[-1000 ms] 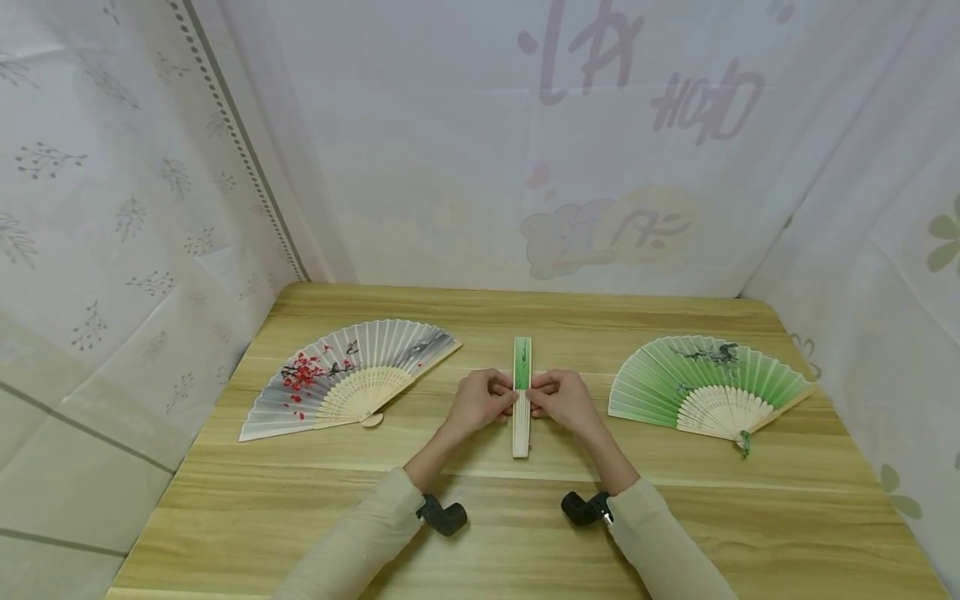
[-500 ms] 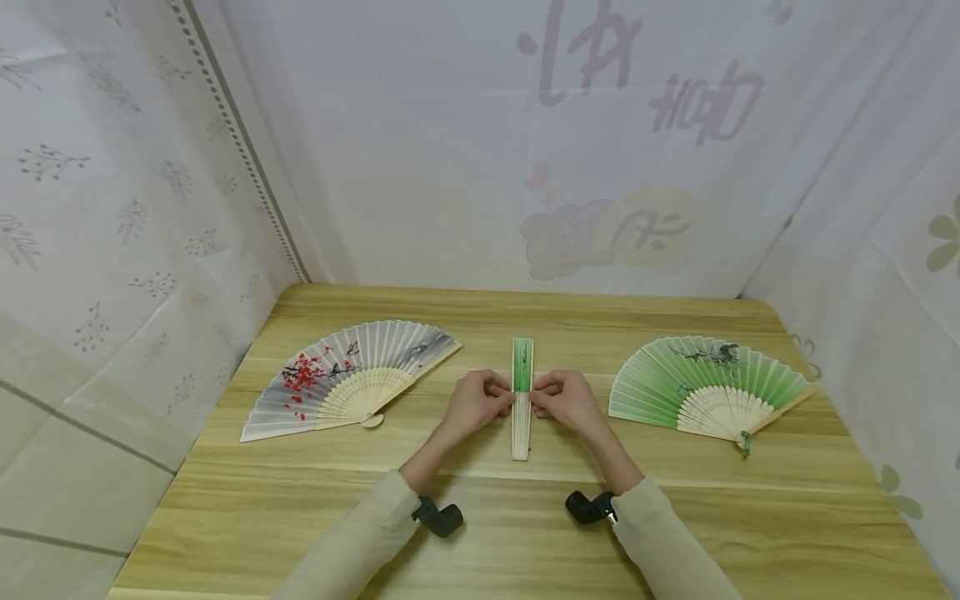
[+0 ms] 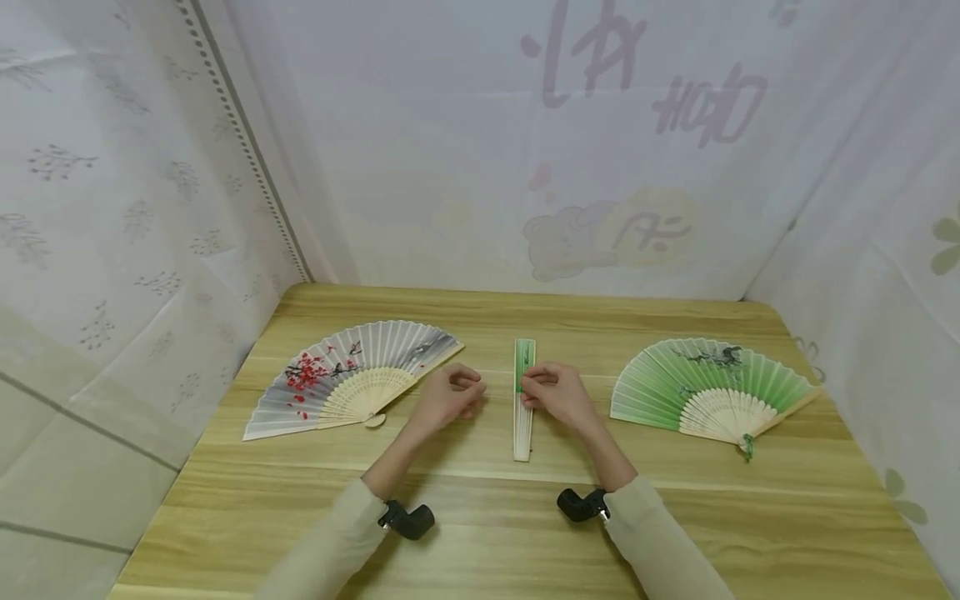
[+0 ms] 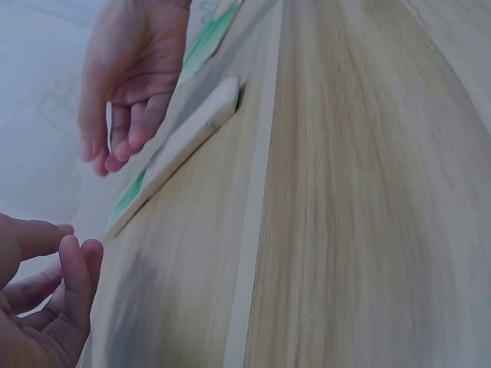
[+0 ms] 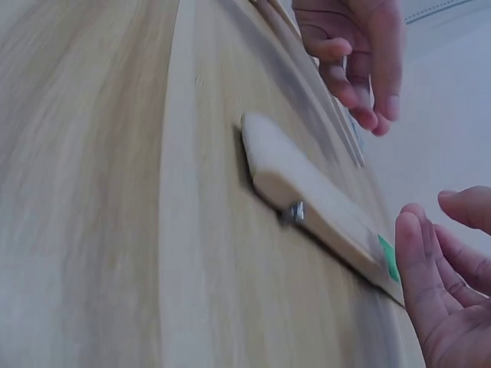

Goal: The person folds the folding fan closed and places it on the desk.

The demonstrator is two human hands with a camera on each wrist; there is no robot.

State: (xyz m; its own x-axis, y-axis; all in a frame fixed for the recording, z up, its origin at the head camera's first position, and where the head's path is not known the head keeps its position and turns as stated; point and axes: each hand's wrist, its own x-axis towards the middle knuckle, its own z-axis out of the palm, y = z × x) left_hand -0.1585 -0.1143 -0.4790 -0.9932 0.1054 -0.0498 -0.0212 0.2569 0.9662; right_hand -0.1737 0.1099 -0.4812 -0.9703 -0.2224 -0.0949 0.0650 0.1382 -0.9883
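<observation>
A folded fan (image 3: 522,435) with green cloth and pale ribs lies lengthwise on the wooden table, between both hands. My left hand (image 3: 448,398) is off to its left, holding nothing, its fingers loosely bent. On the other side is my right hand (image 3: 561,396), whose fingertips overlap the fan's edge in the head view. In the right wrist view, the thumb and fingers of that right hand (image 5: 449,287) are apart with nothing between them. The metal pivot of the folded fan (image 5: 330,207) shows there too.
A spread grey-white fan (image 3: 375,354) with red blossoms lies on the left of the table (image 3: 480,550). Toward the right lies a spread green fan (image 3: 645,387) with a green tassel (image 3: 748,448). Printed curtains (image 3: 420,150) enclose the table's back and sides.
Both hands were pinching the folded fan's sides. Now the left hand has let go and moved left, and the right hand's fingers have loosened. The folded fan stays in place.
</observation>
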